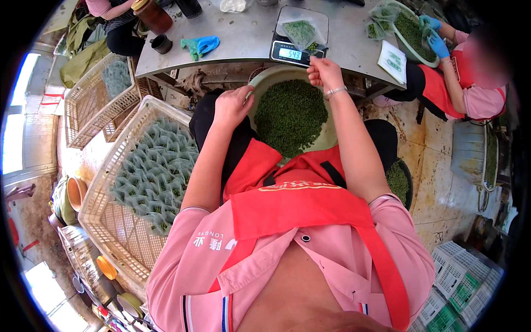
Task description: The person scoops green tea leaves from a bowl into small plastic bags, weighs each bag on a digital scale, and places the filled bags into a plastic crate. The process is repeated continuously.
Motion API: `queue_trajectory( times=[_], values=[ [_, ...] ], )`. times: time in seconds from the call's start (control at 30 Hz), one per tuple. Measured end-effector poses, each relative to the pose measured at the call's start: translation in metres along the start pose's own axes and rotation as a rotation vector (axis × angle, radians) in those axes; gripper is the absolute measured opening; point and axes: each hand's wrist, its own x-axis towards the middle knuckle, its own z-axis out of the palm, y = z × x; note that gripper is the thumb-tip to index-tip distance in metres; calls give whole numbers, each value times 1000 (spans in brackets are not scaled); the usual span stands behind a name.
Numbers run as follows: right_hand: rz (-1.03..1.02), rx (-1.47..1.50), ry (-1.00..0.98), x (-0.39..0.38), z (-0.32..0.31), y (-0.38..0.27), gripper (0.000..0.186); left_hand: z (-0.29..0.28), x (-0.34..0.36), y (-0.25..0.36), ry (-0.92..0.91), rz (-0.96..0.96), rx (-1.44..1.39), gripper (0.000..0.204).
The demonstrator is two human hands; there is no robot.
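Note:
My left hand (235,102) is closed on the rim of a pale green basin (276,72), which sits between my legs and holds many small green pellets (289,119). Just in front of the scale (285,53), my right hand (323,74) has its fingers curled above the basin's far side; whether they hold anything is unclear. A filled clear bag (300,32) with green contents lies on the scale. Beside my left arm, a cream plastic crate (97,216) holds several upright green-filled bags (152,166).
A steel table (243,41) carries a blue glove (204,45), mugs and a jar. A gloved co-worker (448,77) works at another tub (414,25); another person (121,39) sits top left. Crates (97,97), a dark tub (398,182) and stacked baskets (459,276) surround me.

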Motion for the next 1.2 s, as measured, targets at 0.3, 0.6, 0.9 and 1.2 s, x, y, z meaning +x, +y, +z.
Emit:
queue_trajectory(
  times=[0.3, 0.6, 0.9, 1.2],
  values=[
    [20, -35, 34, 23, 17, -18, 18, -2, -3, -1, -25, -16, 5, 19],
    [18, 262, -121, -4, -2, 15, 14, 0, -2, -2, -25, -6, -1, 18],
    [37, 163, -191, -21, 0, 22, 10, -1, -2, -2, -28, -14, -27, 18],
    [-112, -140, -55, -36, 2, 23, 10, -3, -1, 0, -25, -13, -33, 18]
  ],
)
